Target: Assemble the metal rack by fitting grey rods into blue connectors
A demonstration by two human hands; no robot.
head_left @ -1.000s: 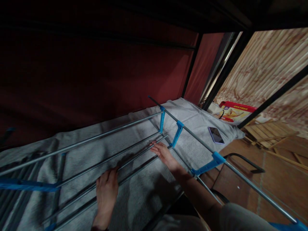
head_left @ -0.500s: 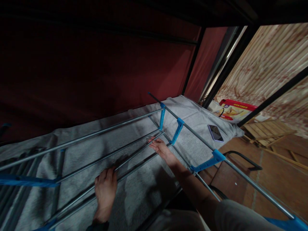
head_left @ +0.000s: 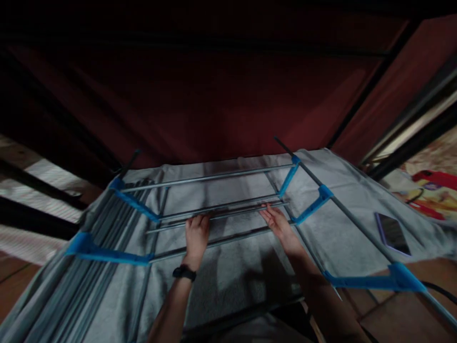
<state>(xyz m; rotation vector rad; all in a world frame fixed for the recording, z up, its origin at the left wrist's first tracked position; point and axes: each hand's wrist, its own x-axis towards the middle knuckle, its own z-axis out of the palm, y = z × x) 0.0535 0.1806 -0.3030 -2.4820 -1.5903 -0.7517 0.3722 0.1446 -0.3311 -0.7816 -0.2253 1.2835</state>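
Note:
A frame of grey metal rods (head_left: 214, 178) and blue plastic connectors (head_left: 314, 206) lies on a grey towel-like cloth (head_left: 232, 276). My left hand (head_left: 196, 236) rests on a loose grey rod (head_left: 217, 216) near its middle, fingers curled over it. At the rod's right end, close to a blue connector, my right hand (head_left: 278, 224) holds that same rod with its fingertips. A black watch is on my left wrist.
A dark red fabric wall (head_left: 214, 95) rises behind the cloth. A bundle of grey rods (head_left: 71, 281) lies at the left. A phone (head_left: 392, 233) rests on the cloth at the right, with a red and yellow box (head_left: 432, 190) beyond it.
The view has swung left, so the whole frame now shows. Both hands have stayed on the loose rod.

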